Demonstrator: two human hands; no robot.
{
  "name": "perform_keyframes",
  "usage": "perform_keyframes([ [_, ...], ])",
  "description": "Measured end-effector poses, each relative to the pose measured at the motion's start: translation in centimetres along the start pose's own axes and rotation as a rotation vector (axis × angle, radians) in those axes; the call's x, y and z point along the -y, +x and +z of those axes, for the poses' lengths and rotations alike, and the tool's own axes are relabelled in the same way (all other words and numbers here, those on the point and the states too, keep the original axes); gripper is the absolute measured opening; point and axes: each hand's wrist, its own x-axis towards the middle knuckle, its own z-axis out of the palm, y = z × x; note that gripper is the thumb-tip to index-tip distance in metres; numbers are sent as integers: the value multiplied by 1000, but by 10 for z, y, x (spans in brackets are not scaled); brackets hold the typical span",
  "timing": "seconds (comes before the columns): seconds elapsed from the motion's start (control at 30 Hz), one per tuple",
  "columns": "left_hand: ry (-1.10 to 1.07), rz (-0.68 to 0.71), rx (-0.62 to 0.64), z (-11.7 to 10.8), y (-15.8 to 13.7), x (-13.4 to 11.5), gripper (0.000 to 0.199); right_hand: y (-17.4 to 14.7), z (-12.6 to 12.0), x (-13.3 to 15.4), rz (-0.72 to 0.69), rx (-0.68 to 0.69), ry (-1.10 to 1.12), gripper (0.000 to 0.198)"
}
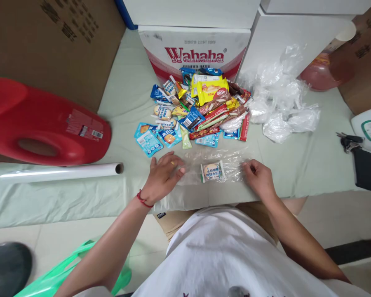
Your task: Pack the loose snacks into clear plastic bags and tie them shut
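A sheet of clear plastic film (233,175) lies on the cloth-covered table in front of me. On it rests a small wrapped biscuit packet (212,171), its printing turned away from me. My left hand (163,173), with a red string on the wrist, lies open at the film's left end, fingers stretched out. At the other end, my right hand (258,175) is closed, its thumb and fingers pinching the film's right edge. Just beyond the film is a heap of packaged snacks (204,109) in blue, yellow, red and brown wrappers.
Crumpled clear wrap (281,101) lies right of the snacks. Behind them stands a Wahaha water carton (198,49). To the left are a red plastic jug (49,123) and a film roll (62,172). Keys (349,141) and a black phone-like object (365,169) lie far right.
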Motion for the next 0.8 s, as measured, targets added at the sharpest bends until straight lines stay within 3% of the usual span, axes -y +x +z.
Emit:
perform_keyframes([
  [0.27,-22,182,190,-12,-10,13,56,3,-2,-2,34,29,62,42],
  [0.4,-119,115,37,-3,-9,9,35,2,-1,-2,50,33,74,41],
  [0.57,-220,-30,-217,19,2,6,34,0,-2,-3,55,23,59,47],
  [0.7,-221,-89,-298,25,9,5,29,-1,-2,-7,32,1,-62,48],
  [0.8,-208,-84,-314,26,9,6,29,-2,-5,-9,-32,-65,-191,31],
])
